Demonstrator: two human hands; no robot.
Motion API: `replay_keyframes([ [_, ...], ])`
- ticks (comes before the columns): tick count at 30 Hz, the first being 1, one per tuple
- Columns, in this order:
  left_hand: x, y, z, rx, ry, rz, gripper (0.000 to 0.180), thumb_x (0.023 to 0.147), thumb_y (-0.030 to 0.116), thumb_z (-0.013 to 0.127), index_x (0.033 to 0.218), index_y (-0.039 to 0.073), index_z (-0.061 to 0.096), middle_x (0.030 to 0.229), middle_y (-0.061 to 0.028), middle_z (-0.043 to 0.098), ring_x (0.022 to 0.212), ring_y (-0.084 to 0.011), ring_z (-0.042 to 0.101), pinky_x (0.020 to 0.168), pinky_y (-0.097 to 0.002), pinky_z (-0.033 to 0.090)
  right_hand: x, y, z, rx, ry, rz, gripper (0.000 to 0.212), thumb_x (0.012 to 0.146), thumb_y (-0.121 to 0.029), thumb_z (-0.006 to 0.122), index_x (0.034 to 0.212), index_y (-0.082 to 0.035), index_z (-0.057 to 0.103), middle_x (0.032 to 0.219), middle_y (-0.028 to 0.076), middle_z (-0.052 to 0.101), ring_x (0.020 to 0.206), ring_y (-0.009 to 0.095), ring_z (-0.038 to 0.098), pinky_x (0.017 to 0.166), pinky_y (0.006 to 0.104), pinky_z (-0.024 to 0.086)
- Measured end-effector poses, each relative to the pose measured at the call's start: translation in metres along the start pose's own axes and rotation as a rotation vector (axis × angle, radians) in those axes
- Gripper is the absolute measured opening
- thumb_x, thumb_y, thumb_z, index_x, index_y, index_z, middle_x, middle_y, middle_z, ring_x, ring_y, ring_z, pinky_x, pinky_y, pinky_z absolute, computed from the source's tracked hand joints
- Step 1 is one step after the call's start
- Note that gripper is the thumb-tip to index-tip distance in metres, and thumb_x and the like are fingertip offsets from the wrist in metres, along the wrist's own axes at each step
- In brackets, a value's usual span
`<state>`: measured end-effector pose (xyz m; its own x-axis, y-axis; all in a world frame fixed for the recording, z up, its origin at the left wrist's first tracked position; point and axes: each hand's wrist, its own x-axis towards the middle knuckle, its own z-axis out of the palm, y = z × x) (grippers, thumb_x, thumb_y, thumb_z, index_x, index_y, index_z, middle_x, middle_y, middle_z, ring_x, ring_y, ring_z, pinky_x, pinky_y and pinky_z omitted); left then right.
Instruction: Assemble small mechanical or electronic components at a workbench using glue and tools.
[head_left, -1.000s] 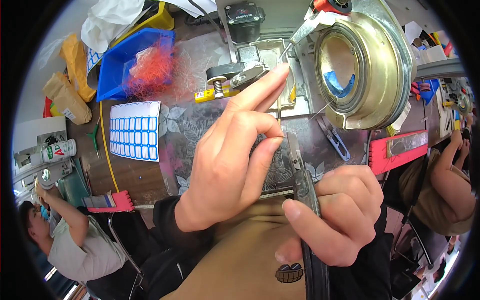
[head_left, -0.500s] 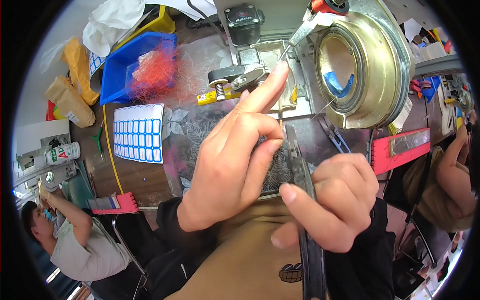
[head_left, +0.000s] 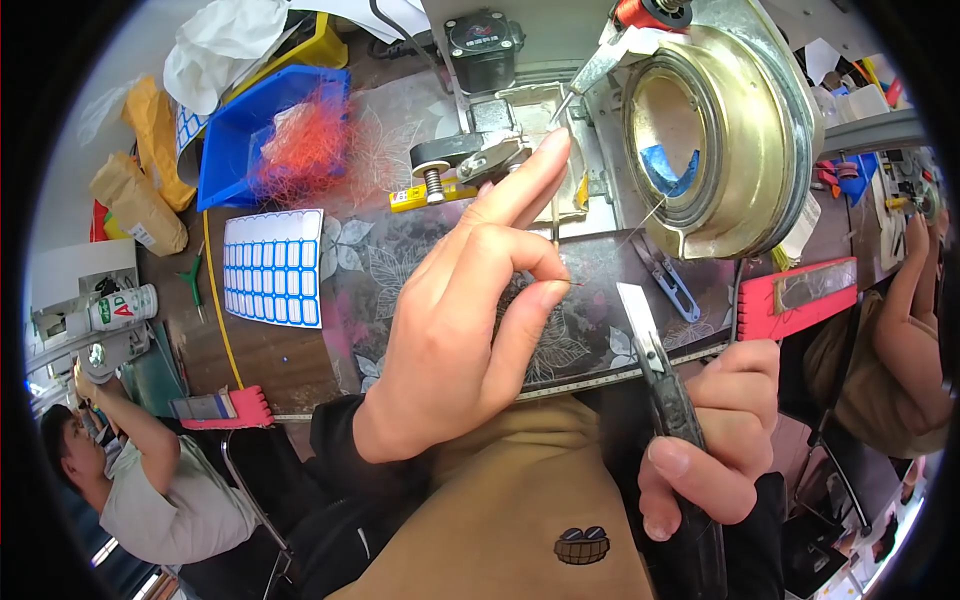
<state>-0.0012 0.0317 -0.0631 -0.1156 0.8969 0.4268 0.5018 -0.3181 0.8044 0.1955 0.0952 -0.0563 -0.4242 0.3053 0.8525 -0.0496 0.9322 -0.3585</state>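
Observation:
My left hand [head_left: 460,320] is in the middle, its thumb and one finger pinched on a fine copper-coloured wire [head_left: 577,283], whose short end pokes out to the right. Another finger of that hand stretches up to the tip of a metal guide arm [head_left: 590,72]. At the lower right, my right hand [head_left: 725,430] is closed around a black utility knife [head_left: 678,408]. The knife's bare blade points up and left, apart from the wire. Beyond the hands stands a winding machine with a large brass-coloured ring [head_left: 735,150] and a red wire spool [head_left: 655,12] at the top.
A blue bin [head_left: 225,150] of tangled red wire stands at the far left, with a label sheet [head_left: 272,268] before it. Blue-handled snips [head_left: 672,285] lie below the ring. A pink-red block [head_left: 755,310] is at the right. Other people sit on both sides.
My right hand has drawn the utility knife right and back from my left fingers, so its blade now shows. A short wire end now sticks out of the left pinch.

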Motion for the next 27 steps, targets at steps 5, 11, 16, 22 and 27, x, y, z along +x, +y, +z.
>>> replay_keyframes([
  [5,0.000,-0.001,0.001,-0.074,0.043,0.005,0.005,0.091,-0.004,0.055,0.095,-0.002,0.051,0.145,-0.0374,0.042,0.137,-0.0446,0.044,0.114,-0.0474,0.034,-0.008,0.013,-0.030,0.009,-0.385,0.047,0.041,0.082,-0.042,0.074,0.106,-0.009,0.069,0.071,-0.002,0.050,0.065,0.017,0.053,0.055,0.0315,0.039],
  [11,0.005,0.002,0.000,0.074,0.085,0.034,0.016,0.082,-0.005,0.067,0.093,0.001,0.057,0.136,-0.0275,0.056,0.122,-0.0390,0.059,0.104,-0.0420,0.045,-0.043,0.039,-0.022,-0.175,-0.514,0.128,0.041,0.074,-0.032,0.080,0.107,-0.010,0.070,0.074,0.000,0.052,0.071,0.020,0.056,0.058,0.0336,0.040],
  [16,0.005,0.008,-0.008,0.160,0.053,0.016,0.017,0.081,-0.005,0.068,0.093,0.002,0.058,0.126,-0.0222,0.064,0.116,-0.0364,0.062,0.098,-0.0407,0.047,-0.059,0.047,-0.023,-0.233,-0.705,0.191,0.038,0.074,-0.016,0.073,0.112,-0.016,0.070,0.086,0.000,0.057,0.087,0.020,0.058,0.068,0.0366,0.042],
  [22,0.009,0.015,-0.017,0.264,0.109,-0.073,0.013,0.082,0.000,0.072,0.089,0.003,0.061,0.085,-0.0109,0.063,0.080,-0.0288,0.061,0.077,-0.0377,0.047,-0.054,0.042,-0.035,-0.277,-0.764,0.335,0.049,0.076,-0.006,0.064,0.124,-0.015,0.066,0.091,0.003,0.058,0.088,0.023,0.057,0.072,0.0366,0.041],
  [27,0.022,0.024,-0.025,0.451,0.102,-0.075,0.013,0.082,0.001,0.071,0.089,0.006,0.062,0.078,-0.0070,0.057,0.070,-0.0230,0.056,0.066,-0.0337,0.039,-0.036,0.039,-0.058,-0.331,-0.808,0.405,0.046,0.080,-0.005,0.064,0.125,-0.010,0.064,0.086,0.004,0.058,0.083,0.023,0.056,0.071,0.0364,0.041],
])
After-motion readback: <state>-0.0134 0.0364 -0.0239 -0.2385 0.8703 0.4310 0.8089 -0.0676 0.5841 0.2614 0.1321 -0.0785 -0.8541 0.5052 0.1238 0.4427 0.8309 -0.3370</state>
